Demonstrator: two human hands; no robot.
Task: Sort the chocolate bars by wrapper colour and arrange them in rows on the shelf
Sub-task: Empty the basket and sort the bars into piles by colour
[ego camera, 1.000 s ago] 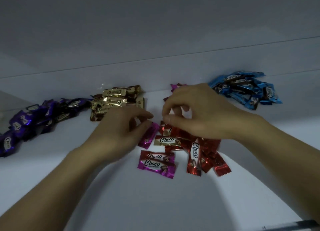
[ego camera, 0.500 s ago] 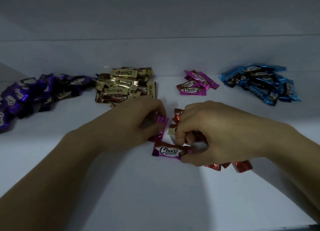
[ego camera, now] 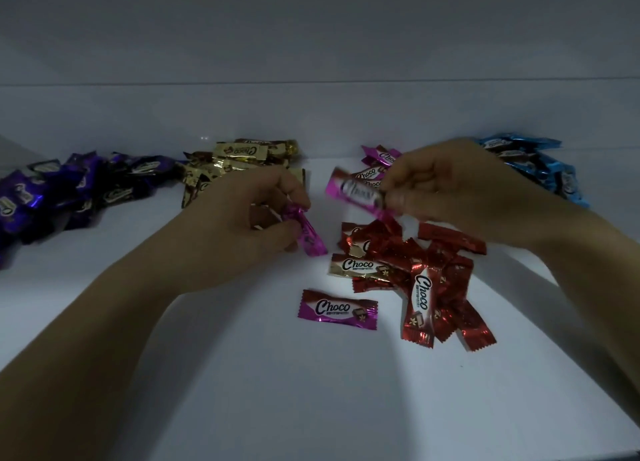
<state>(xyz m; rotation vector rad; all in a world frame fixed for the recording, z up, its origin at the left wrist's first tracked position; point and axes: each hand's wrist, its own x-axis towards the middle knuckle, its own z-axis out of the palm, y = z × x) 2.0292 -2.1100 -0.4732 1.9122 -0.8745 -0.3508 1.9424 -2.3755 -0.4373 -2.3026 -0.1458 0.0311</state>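
Observation:
On the white shelf (ego camera: 311, 391) my right hand (ego camera: 450, 190) pinches a pink bar (ego camera: 353, 192) by one end and holds it in the air just in front of the pink pile (ego camera: 377, 159) at the back. A second pink bar (ego camera: 308, 233) is held between the thumb and fingers of my left hand (ego camera: 249, 221), low over the shelf. Below my right hand lies a mixed heap of red bars (ego camera: 440, 277) with one gold bar (ego camera: 360, 266) on it. A single pink bar (ego camera: 337, 310) lies flat in front of the heap.
Sorted piles line the shelf's back wall: purple bars (ego camera: 62, 190) at the left, gold bars (ego camera: 242, 159) left of centre, blue bars (ego camera: 540, 162) at the right, partly hidden by my right hand. White shelf surface stretches toward the front edge.
My right hand has lifted a pink bar off the shelf and carried it back toward the pink pile. That uncovered the red heap. My left hand still holds its pink bar.

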